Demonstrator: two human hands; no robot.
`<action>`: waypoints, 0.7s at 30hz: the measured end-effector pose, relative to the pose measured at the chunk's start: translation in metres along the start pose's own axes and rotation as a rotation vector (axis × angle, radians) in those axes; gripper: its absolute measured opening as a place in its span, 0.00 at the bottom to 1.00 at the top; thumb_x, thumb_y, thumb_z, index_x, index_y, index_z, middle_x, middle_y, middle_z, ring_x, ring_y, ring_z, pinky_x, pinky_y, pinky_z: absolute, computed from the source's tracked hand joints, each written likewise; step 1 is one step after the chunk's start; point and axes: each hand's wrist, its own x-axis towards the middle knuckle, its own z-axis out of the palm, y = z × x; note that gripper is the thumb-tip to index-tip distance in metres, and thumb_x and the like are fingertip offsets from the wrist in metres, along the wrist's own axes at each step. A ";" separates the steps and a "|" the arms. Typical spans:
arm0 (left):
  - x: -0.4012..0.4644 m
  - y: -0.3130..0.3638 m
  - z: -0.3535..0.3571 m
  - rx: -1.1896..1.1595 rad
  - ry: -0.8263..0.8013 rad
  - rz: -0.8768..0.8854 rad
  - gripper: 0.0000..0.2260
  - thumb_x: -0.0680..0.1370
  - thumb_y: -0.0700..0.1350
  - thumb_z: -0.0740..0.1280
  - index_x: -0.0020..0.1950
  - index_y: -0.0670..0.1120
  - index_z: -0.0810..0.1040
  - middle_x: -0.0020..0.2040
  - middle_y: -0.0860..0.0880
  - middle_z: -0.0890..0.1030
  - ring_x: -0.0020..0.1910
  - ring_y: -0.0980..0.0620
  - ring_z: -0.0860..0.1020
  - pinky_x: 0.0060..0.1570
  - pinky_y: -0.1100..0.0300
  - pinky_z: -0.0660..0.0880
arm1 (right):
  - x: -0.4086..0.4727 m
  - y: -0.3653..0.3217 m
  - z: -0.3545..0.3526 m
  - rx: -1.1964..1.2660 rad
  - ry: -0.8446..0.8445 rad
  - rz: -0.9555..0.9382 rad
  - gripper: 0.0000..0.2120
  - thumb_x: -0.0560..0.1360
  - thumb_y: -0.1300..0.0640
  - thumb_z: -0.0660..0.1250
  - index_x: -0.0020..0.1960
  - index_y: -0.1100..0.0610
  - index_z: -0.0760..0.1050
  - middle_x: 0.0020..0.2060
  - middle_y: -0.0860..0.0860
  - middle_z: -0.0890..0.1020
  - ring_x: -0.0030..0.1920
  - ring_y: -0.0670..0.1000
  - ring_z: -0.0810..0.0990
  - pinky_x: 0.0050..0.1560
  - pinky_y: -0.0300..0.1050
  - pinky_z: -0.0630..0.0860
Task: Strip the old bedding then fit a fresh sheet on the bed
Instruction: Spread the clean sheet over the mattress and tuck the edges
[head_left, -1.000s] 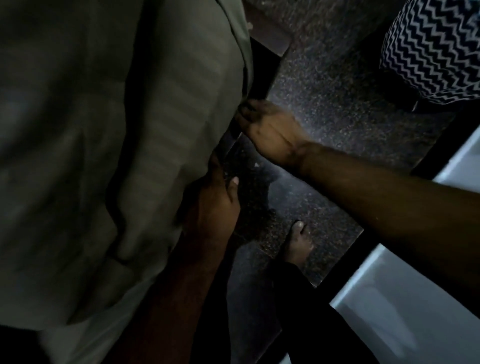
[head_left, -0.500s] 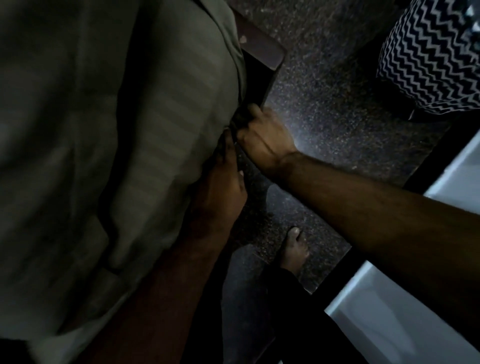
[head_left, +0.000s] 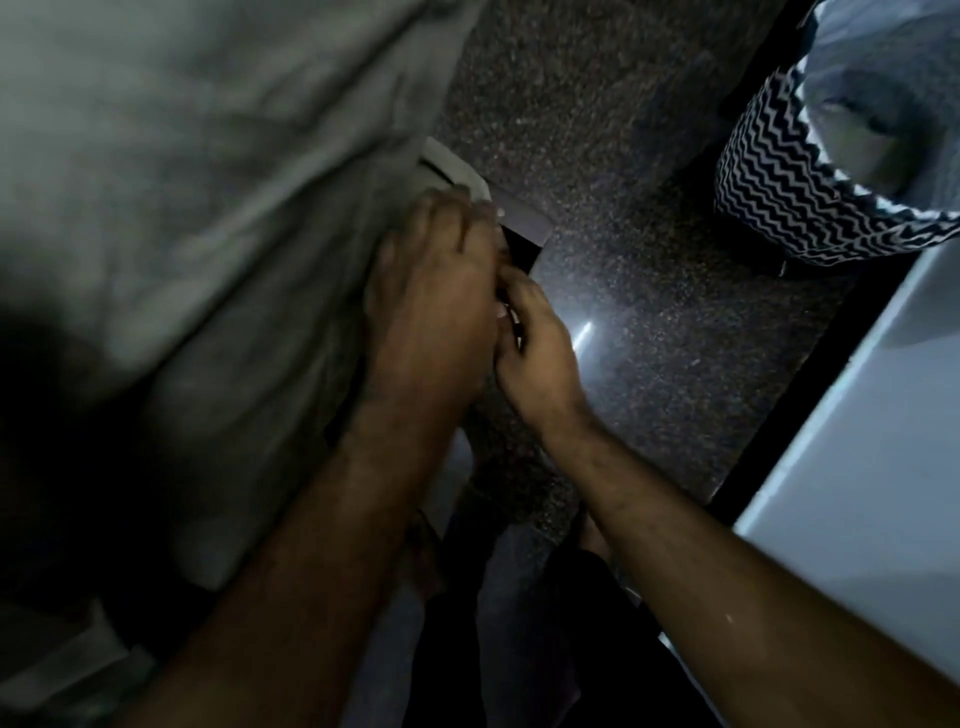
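Note:
A pale grey-green striped sheet (head_left: 218, 218) covers the bed along the left and hangs over its side. Both hands meet at the bed's corner, where the dark wooden bed frame (head_left: 522, 228) juts out. My left hand (head_left: 431, 296) lies over the sheet's edge at that corner, its fingers curled into the cloth. Touching its fingers from the right, my right hand (head_left: 537, 348) curls its own fingers onto the sheet's hem beside the frame. The right fingertips are partly hidden behind the left hand.
Dark speckled stone floor (head_left: 623, 156) runs along the bed in a narrow aisle. A black-and-white zigzag basket (head_left: 769, 192) holding pale cloth stands at the top right. A white surface (head_left: 862, 493) edges the aisle on the right. My feet show below the arms.
Both hands have moved up along the bed's side to the corner and come together. The left hand now lies on top of the sheet's edge instead of under it.

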 end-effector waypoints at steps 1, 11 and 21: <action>0.006 -0.009 0.001 -0.020 -0.042 -0.043 0.21 0.77 0.46 0.69 0.69 0.40 0.75 0.67 0.39 0.77 0.66 0.39 0.74 0.63 0.48 0.69 | 0.001 -0.001 0.008 0.020 -0.028 0.021 0.22 0.82 0.61 0.59 0.76 0.59 0.67 0.73 0.54 0.72 0.74 0.52 0.69 0.73 0.54 0.68; 0.031 -0.020 0.010 -0.067 -0.153 -0.012 0.25 0.74 0.54 0.67 0.67 0.43 0.72 0.68 0.41 0.72 0.67 0.41 0.70 0.70 0.49 0.65 | 0.022 0.001 0.015 -0.026 -0.135 0.031 0.30 0.74 0.55 0.61 0.75 0.63 0.67 0.73 0.58 0.70 0.73 0.52 0.67 0.74 0.47 0.66; 0.044 -0.020 -0.007 0.042 -0.288 -0.008 0.22 0.76 0.55 0.64 0.62 0.41 0.77 0.65 0.39 0.72 0.65 0.36 0.70 0.66 0.44 0.65 | 0.024 -0.015 -0.009 -0.087 -0.262 0.167 0.36 0.72 0.58 0.64 0.78 0.42 0.61 0.64 0.49 0.81 0.58 0.54 0.81 0.50 0.42 0.76</action>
